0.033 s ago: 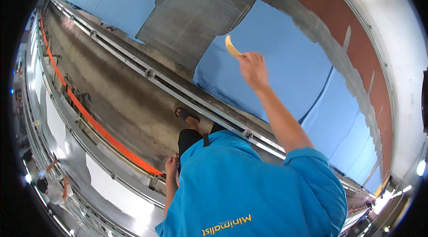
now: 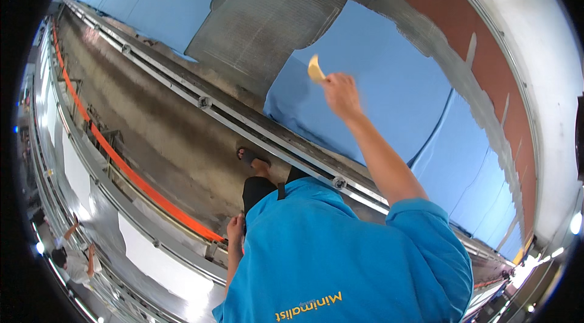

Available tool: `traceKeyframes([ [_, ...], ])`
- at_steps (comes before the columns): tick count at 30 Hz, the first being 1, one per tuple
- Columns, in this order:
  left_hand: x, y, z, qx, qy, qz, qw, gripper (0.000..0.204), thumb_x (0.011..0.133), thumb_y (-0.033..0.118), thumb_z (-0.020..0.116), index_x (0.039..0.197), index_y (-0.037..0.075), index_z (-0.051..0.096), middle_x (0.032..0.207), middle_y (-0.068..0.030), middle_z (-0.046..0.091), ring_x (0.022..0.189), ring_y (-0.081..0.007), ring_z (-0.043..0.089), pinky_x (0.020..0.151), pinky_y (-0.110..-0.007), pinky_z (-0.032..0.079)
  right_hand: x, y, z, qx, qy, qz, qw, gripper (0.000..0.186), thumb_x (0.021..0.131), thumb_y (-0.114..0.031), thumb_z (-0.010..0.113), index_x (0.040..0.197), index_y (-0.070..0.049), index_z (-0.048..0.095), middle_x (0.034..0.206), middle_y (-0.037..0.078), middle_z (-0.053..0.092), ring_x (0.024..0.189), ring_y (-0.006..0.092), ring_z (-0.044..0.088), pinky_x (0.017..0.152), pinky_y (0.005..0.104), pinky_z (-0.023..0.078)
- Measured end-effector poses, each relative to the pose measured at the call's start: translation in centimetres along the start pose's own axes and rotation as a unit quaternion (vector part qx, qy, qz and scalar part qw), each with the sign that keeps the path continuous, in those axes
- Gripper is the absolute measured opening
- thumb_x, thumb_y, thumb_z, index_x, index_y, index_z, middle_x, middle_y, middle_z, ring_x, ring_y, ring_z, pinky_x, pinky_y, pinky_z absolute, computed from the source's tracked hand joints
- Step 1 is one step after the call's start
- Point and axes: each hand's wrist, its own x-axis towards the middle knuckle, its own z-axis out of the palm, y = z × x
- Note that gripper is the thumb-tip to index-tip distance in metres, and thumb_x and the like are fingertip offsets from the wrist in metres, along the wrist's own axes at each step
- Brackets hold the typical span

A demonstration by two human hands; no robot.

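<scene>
Right hand (image 2: 340, 95) up high, closed around a small yellow scraper (image 2: 315, 70) pressed on the blue wall sheet (image 2: 389, 98) beside the grey plaster patch (image 2: 274, 25). Left hand (image 2: 235, 229) hanging low, empty, loosely curled. Could gouge the sheet if tilted too steep.

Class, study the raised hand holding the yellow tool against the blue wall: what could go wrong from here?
1. The right hand pinches the small yellow flat scraper only at its lower end; pressing hard might make it slip.
2. The arm is stretched high, so strokes on the blue wall sheet may turn uneven beside the grey rough patch.
</scene>
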Motion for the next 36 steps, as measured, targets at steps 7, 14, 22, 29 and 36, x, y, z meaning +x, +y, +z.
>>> traceKeyframes([
  [7, 9.6, -11.1, -4.8, -0.104, -0.013, 0.019, 0.994, 0.034, 0.098, 0.034, 0.059, 0.093, 0.003, 0.071, 0.091, -0.0091, 0.071, 0.079, -0.0146, 0.063, 0.071, -0.031, 0.05, -3.0, 2.2, -1.8, -0.098, 0.045, 0.158, 0.982, 0.015, 0.088, -0.006, 0.062, 0.096, -0.01, 0.073, 0.092, 0.007, 0.066, 0.093, 0.0268, 0.062, 0.088, 0.0397, 0.047],
  [14, 17.2, -8.1, -17.3, -0.193, -0.061, 0.009, 0.979, 0.031, 0.099, 0.037, 0.058, 0.105, 0.007, 0.065, 0.09, -0.0067, 0.068, 0.073, -0.0143, 0.061, 0.067, -0.03, 0.049, -4.4, -3.1, -9.2, -0.115, 0.267, 0.318, 0.902, 0.013, 0.088, -0.007, 0.064, 0.099, -0.005, 0.071, 0.096, 0.01, 0.068, 0.089, 0.0285, 0.065, 0.08, 0.0387, 0.051],
  [22, 20.1, -1.6, -30.6, -0.265, 0.003, -0.025, 0.964, 0.027, 0.098, 0.04, 0.058, 0.104, 0.013, 0.058, 0.085, -0.0008, 0.061, 0.069, -0.0112, 0.058, 0.056, -0.025, 0.043, -11.9, -8.8, -6.5, -0.125, 0.267, 0.499, 0.815, 0.016, 0.089, -0.016, 0.061, 0.098, -0.008, 0.071, 0.096, 0.014, 0.068, 0.086, 0.0342, 0.065, 0.076, 0.0417, 0.052],
  [29, 19.6, -1.1, -27.7, -0.301, -0.05, -0.043, 0.951, 0.024, 0.098, 0.035, 0.062, 0.099, 0.012, 0.057, 0.077, 0.0007, 0.058, 0.063, -0.0118, 0.054, 0.06, -0.025, 0.044, -10.7, -17.2, 0.5, -0.047, 0.152, 0.432, 0.888, 0.018, 0.09, -0.019, 0.064, 0.101, -0.007, 0.073, 0.09, 0.013, 0.07, 0.08, 0.0294, 0.068, 0.073, 0.0386, 0.052],
  [36, 26.4, -13.3, -24.8, -0.154, -0.093, 0.064, 0.982, 0.025, 0.098, 0.033, 0.06, 0.098, 0.008, 0.059, 0.08, -0.0016, 0.061, 0.065, -0.0137, 0.057, 0.061, -0.027, 0.047, 3.4, -27.1, 2.9, 0.317, 0.077, 0.383, 0.864, 0.024, 0.095, -0.021, 0.065, 0.107, -0.001, 0.07, 0.085, 0.002, 0.07, 0.077, 0.0058, 0.06, 0.065, 0.0256, 0.046],
])
